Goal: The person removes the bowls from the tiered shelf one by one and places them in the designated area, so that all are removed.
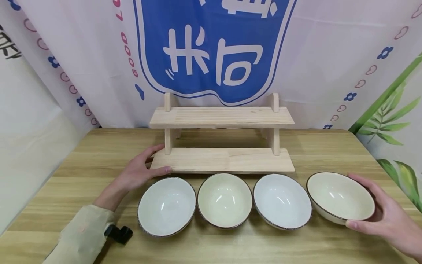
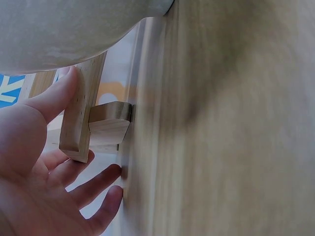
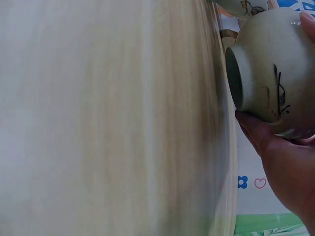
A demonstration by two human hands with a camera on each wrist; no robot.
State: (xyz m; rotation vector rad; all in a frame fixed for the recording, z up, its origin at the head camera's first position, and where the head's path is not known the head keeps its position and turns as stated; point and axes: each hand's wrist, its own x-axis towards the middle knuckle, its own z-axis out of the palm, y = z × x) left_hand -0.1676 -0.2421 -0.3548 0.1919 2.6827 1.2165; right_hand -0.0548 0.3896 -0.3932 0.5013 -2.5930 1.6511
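A two-tier wooden shelf rack [image 1: 222, 160] stands at the back of the table. My left hand [image 1: 138, 170] holds the left end of its lower board, thumb at the front and fingers behind. In the left wrist view the board [image 2: 81, 113] lies between thumb and fingers. At the far right my right hand [image 1: 384, 212] grips a cream bowl [image 1: 341, 198] by its outer side, and the bowl leans to one side. The right wrist view shows its foot and a dark painted motif on the bowl's wall [image 3: 275, 73]; whether the foot touches the table I cannot tell.
In a row before the rack sit a white bowl [image 1: 167, 207], a cream bowl [image 1: 225, 200] and another white bowl [image 1: 282, 201], close together. A printed curtain [image 1: 316, 66] hangs behind the wooden table [image 1: 230, 245]. On the left sleeve is a black clip-like object [image 1: 118, 234].
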